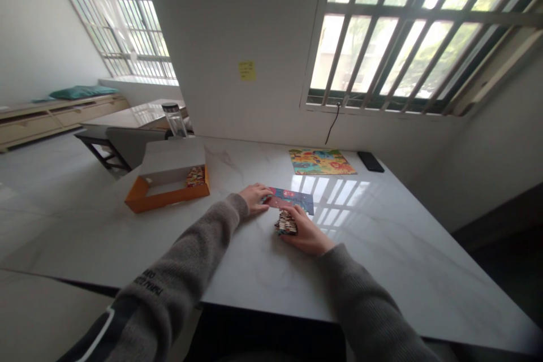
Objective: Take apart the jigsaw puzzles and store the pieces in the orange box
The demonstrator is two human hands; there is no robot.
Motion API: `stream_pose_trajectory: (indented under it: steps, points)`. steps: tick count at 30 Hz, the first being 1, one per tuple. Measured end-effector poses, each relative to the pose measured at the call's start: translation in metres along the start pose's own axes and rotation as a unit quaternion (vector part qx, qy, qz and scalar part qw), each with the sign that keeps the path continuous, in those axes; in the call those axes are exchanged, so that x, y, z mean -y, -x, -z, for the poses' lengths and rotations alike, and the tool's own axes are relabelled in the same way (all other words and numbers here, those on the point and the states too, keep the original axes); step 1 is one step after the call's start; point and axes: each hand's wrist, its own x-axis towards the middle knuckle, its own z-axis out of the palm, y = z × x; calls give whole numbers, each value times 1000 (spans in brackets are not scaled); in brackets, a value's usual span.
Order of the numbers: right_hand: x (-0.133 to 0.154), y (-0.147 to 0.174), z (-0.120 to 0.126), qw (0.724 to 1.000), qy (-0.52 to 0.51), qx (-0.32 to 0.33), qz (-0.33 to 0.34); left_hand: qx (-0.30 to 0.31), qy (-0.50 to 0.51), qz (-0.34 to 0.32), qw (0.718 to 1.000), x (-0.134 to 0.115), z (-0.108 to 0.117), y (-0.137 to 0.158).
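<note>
A partly joined jigsaw puzzle (297, 201) in dark blue and red lies flat on the white marbled table (246, 271). My left hand (254, 199) rests at the puzzle's left edge, its fingertips on the pieces and its thumb apart from the fingers. Close to the puzzle's near edge, my right hand (310, 236) is closed around a stack of puzzle pieces (285, 223), their layered edges turned toward me. The right fingertips partly cover the puzzle's near side.
An orange box (167, 198) with its lid raised stands on the left, holding more stacked pieces (195, 176). Farther back lie a colourful animal picture sheet (322, 162) and a black phone (370, 162). A clear bottle (175, 120) stands behind the box. A cable (333, 124) hangs below the window.
</note>
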Motion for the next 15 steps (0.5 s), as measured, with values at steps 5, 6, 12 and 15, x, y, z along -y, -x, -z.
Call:
stream_pose_trajectory:
  steps: [5, 6, 12, 15]
  points:
    - [-1, -3, -2, 999, 3, -35, 2, 42, -8, -19, 999, -15, -3, -5]
    - [-2, -5, -4, 999, 1, -48, 1, 40, -26, -15, 999, -20, -3, -5]
    - [-11, -23, -14, 997, -14, -80, 7, -1, -70, -6, 997, -37, -12, -4]
    - [-15, -25, -16, 997, -13, -76, 10, -27, -88, -27, 995, -32, -20, -2]
